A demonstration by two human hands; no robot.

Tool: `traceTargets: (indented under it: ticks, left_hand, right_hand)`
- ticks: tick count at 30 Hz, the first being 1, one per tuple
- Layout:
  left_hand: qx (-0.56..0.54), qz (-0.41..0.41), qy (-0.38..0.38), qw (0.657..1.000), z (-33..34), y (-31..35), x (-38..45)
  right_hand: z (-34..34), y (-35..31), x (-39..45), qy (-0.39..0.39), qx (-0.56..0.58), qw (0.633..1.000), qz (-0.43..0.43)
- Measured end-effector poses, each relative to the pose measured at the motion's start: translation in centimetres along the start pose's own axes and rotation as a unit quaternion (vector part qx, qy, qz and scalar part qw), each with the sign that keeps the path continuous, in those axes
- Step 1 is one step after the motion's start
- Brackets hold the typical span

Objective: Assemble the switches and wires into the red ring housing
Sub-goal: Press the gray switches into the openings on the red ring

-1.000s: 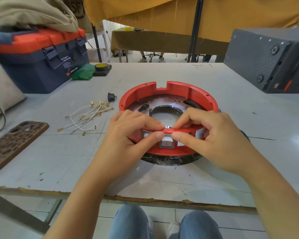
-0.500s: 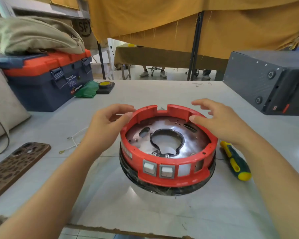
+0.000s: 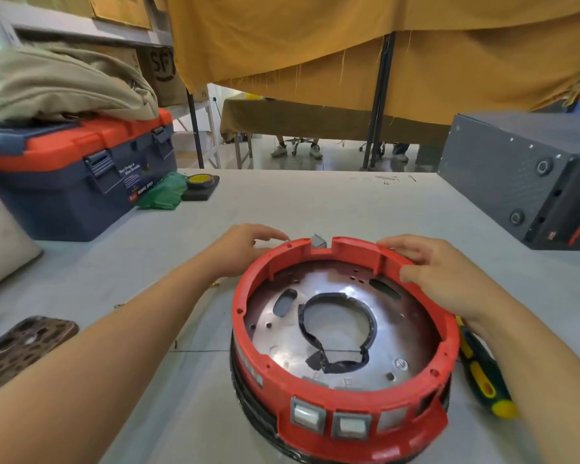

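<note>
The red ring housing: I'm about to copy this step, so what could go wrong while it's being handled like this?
The red ring housing sits tilted near the table's front edge, so it might slide off. The left hand only touches the rim, so the grip may slip. The fitted switches could pop out. Turning it might knock the screwdriver.

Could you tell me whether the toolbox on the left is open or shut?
Shut: the navy toolbox's orange lid sits flat, both latches down.

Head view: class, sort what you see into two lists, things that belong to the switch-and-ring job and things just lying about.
Job: red ring, two fitted switches, loose switch beyond the far rim, left hand, right hand.

Lying about: toolbox, phone, screwdriver, grey box, tape measure.
</note>
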State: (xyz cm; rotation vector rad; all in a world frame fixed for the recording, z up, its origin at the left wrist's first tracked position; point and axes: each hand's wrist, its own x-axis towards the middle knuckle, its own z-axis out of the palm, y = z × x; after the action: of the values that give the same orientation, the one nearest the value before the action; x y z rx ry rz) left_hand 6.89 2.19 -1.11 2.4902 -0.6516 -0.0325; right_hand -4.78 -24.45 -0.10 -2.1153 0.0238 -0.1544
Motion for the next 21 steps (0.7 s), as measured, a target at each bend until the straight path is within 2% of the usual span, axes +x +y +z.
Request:
traceTargets:
  ticks: [3, 11, 15, 21]
  left_hand:
    - [0.029, 0.029, -0.035, 0.999, 0.6, -0.1, 1.1]
    - [0.023, 0.063, -0.052, 0.996, 1.7, 0.5, 2.4]
    - [0.013, 0.046, 0.007, 0.999, 2.1, 0.1, 2.5]
    - [-0.087, 0.03, 0.105, 0.99, 1.4, 0.1, 1.8]
  right_hand:
    - [0.2, -0.2, -0.1, 0.006, 0.0, 1.0, -0.005]
    - [0.4, -0.8, -0.5, 0.019, -0.022, 1.0, -0.011]
    - [0.5, -0.9, -0.6, 0.028, -0.029, 0.999, -0.007]
    - [1.0, -1.0, -0.6, 0.057, -0.028, 0.998, 0.005]
